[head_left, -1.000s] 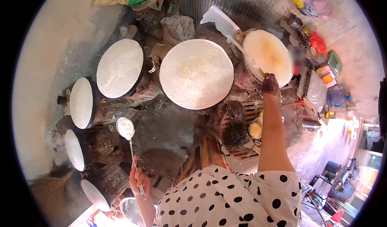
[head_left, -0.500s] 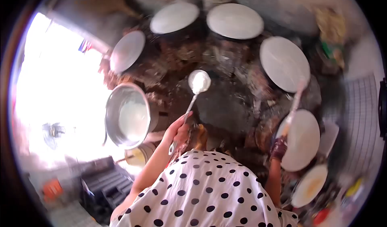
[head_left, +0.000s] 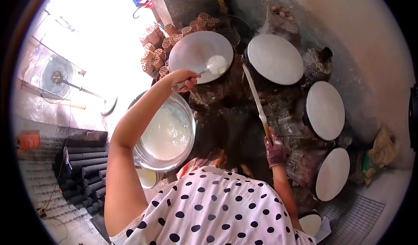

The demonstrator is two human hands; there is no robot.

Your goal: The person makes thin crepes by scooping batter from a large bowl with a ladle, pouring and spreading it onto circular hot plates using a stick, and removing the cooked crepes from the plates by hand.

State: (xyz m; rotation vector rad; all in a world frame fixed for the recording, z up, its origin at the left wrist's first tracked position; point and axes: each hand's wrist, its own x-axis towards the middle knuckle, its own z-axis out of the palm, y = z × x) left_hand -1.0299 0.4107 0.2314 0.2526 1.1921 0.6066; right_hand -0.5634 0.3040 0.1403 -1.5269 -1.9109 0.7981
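Observation:
My bare left hand (head_left: 186, 80) is closed around the handle of a ladle (head_left: 217, 64), whose bowl holds white batter. The bowl hangs over the right side of a round grey griddle (head_left: 191, 49). A purple glove covers my right hand (head_left: 274, 150), which grips a long flat spatula (head_left: 254, 90) by its wooden handle. White residue coats the blade, and its tip reaches the gap between that griddle and a white-covered griddle (head_left: 275, 58). Below my left forearm stands a large metal pot (head_left: 191, 118) of white batter (head_left: 166, 134), partly hidden by the arm.
More white-covered griddles, one upper (head_left: 325, 111) and one lower (head_left: 333, 174), curve down the right side. Brown perforated briquettes (head_left: 153, 53) are piled behind the grey griddle. Black cylinders (head_left: 89, 162) lie stacked at left, below a fan (head_left: 56, 77). A sack (head_left: 379, 153) leans at right.
My view has turned left. My left hand has carried the ladle from the middle floor area to over the grey griddle. The spatula has swung from the right-hand griddles toward the centre.

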